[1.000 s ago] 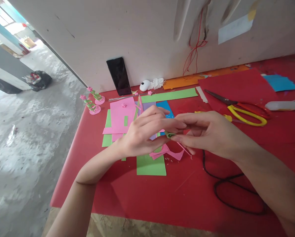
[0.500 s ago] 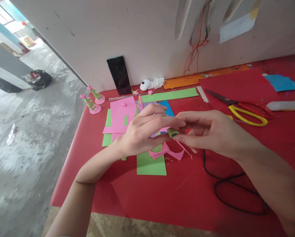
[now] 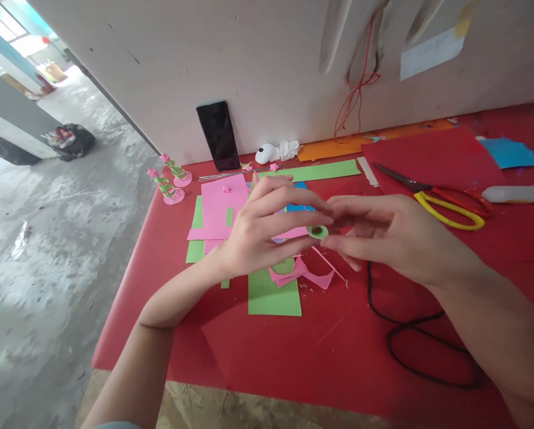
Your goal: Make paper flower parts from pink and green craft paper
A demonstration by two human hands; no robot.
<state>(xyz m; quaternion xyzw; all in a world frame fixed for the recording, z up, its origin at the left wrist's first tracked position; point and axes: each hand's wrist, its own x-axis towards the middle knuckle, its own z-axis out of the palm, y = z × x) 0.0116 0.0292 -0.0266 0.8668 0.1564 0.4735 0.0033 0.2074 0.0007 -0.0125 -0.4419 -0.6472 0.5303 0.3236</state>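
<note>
A small rolled coil of green paper (image 3: 317, 232) is pinched between the fingertips of both my hands above the red table (image 3: 293, 345). My left hand (image 3: 262, 235) comes in from the left, thumb and fingers closed on the coil. My right hand (image 3: 383, 238) meets it from the right, thumb and forefinger closed on the same coil. The coil's open end faces the camera. Beneath my hands lie pink paper sheets (image 3: 222, 205), green paper pieces (image 3: 273, 295) and pink scraps (image 3: 314, 277).
Yellow and red scissors (image 3: 445, 205) lie at the right, a white glue tube (image 3: 517, 193) beyond them. A black cord (image 3: 409, 336) loops near my right forearm. A black phone (image 3: 219, 136) leans on the wall; two pink-and-green paper figures (image 3: 171, 182) stand at the table's left edge.
The green coil has been turned between my fingertips, so its hollow end now faces up toward the camera. Both hands have risen slightly.
</note>
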